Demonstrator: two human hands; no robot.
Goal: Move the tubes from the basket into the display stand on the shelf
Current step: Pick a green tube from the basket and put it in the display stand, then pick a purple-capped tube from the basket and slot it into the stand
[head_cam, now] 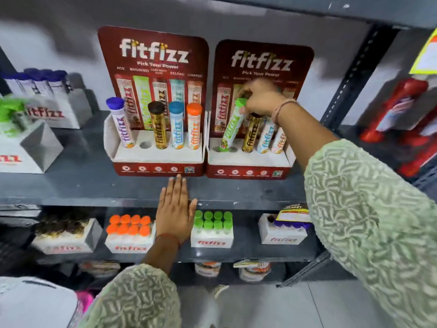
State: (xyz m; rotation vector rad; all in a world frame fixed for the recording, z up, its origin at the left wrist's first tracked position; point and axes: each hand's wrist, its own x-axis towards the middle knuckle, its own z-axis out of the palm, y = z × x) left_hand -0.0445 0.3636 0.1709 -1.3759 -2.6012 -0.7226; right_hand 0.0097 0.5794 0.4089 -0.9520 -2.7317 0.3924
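Two red display stands sit side by side on the grey shelf. My right hand (261,99) grips the cap end of a green tube (233,125), tilted, with its foot at the holes on the left side of the right stand (248,162). Brown, blue and orange tubes stand beside it there. The left stand (157,159) holds a purple tube (121,123), a brown tube (158,125), a blue tube (177,125) and an orange tube (194,125); its second hole (145,144) is empty. My left hand (176,209) lies flat on the shelf edge. No basket is in view.
White boxes of tubes stand at the shelf's left (59,112). On the shelf below are boxes of orange-capped tubes (130,233), green-capped tubes (212,229) and purple-capped tubes (283,229). Red items (402,110) fill the neighbouring shelf at the right, past a metal upright (354,74).
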